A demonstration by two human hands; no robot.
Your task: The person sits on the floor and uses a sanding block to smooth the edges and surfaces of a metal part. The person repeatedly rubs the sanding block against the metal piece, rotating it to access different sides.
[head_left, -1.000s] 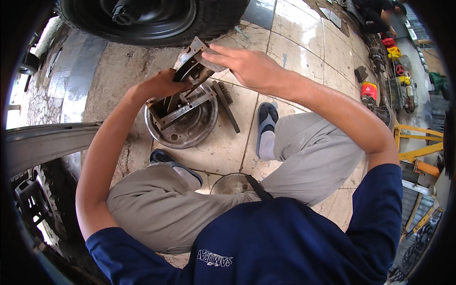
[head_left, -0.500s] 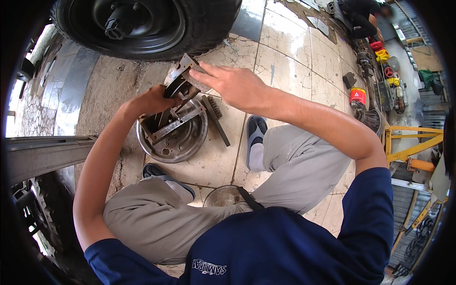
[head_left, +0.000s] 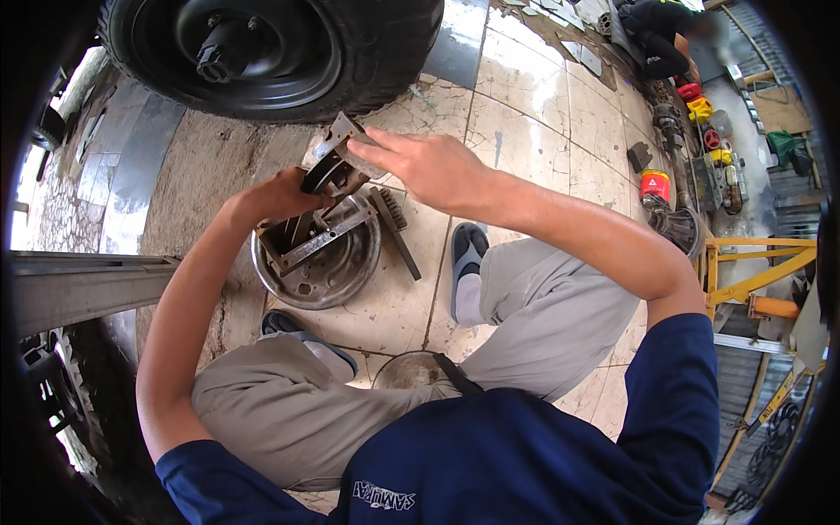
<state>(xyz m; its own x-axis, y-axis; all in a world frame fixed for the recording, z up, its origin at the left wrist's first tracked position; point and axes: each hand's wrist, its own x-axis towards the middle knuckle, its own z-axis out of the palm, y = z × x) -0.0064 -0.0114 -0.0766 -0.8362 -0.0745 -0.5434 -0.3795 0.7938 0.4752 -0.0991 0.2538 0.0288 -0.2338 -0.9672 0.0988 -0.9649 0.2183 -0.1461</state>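
Observation:
My left hand (head_left: 282, 194) is closed around the near-left side of a curved metal brake shoe (head_left: 325, 168), which is tilted above a drum. My right hand (head_left: 429, 168) presses a small flat grey-brown piece (head_left: 366, 163) against the shoe's right side, fingers together over it; its exact kind I cannot make out. Beneath the shoe, a round worn metal drum (head_left: 337, 284) lies on the tiles with a metal frame (head_left: 317, 242) across its top. A wire brush (head_left: 398, 232) leans at the drum's right edge, touched by neither hand.
A large tyred wheel (head_left: 385, 61) stands just beyond my hands. A grey metal beam (head_left: 96, 289) juts in from the left. At right are a red-and-yellow can (head_left: 654, 185), an axle (head_left: 669, 131) and a yellow frame (head_left: 761, 262). Another person (head_left: 656, 39) crouches at the far right.
The view has tilted slightly, so the wheel and floor sit lower in the picture. Both hands keep their grip, and the shoe stays in nearly the same place over the drum.

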